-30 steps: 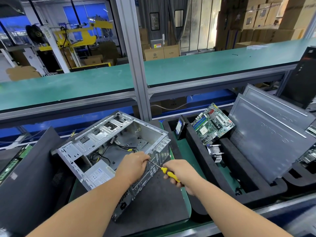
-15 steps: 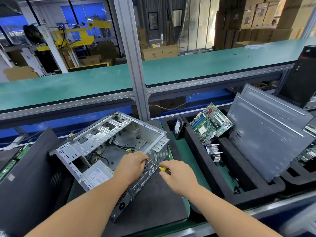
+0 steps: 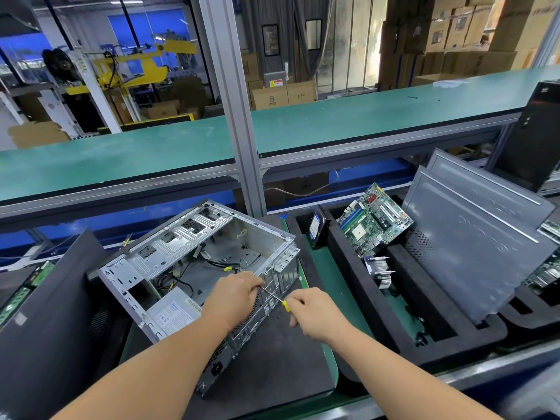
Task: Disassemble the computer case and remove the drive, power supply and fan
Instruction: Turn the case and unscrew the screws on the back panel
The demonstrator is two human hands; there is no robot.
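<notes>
Hands meet at the rear edge of an opened computer case [image 3: 194, 268] lying on its side on a dark foam mat [image 3: 272, 359] on the desk [image 3: 321, 268]. The right hand [image 3: 315, 313] grips a yellow-handled screwdriver [image 3: 274, 297], its shaft angled up and left toward the case's back panel, where the tip disappears under the left hand [image 3: 233, 298]. That left hand is curled over the panel's upper edge, apparently bracing the chassis so it does not shift under the tool and steadying the shaft near the screw. The power supply [image 3: 172, 316] sits inside the near corner of the case, its label facing up, cables trailing behind it; judging by where the tool points, a rear screw is being worked. To the right, foam trays [image 3: 357, 283] hold parts already out: a hard drive [image 3: 316, 227] standing on edge, a motherboard [image 3: 374, 219] leaning in its slot, and grey side panels [image 3: 472, 247] propped upright.
</notes>
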